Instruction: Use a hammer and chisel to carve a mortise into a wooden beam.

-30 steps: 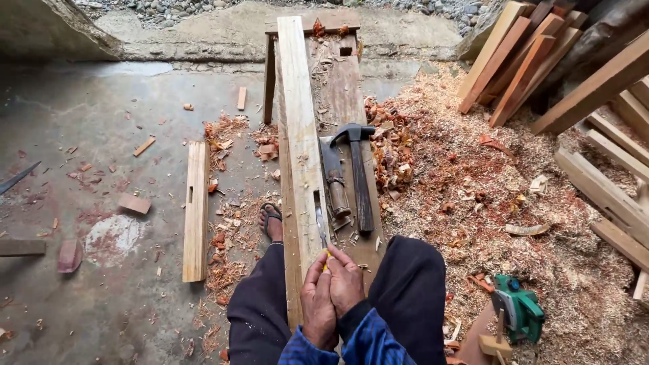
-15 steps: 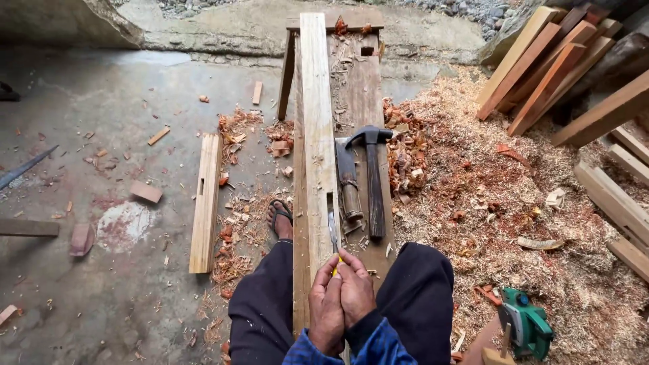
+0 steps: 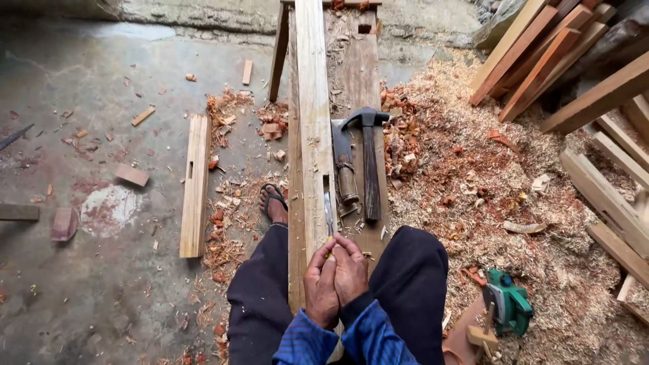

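Together, the left hand point(image 3: 320, 284) and the right hand point(image 3: 351, 270) are clenched, touching each other, around the yellow handle of a chisel point(image 3: 329, 215). Its blade points away from the person and lies against the pale plank point(image 3: 312, 128), at the near end of a narrow slot cut into its top. The plank rests lengthwise on a darker bench point(image 3: 358, 74) that the person straddles, 1 sandalled foot point(image 3: 274, 203) on the floor. To my eye, clean paring here calls for a low blade angle, thin cuts and steady pressure along the grain. Just right of the chisel lie a hammer point(image 3: 368, 162) and another tool. Shavings point(image 3: 473, 169) cover the floor; a green power planer point(image 3: 508, 303) sits nearby.
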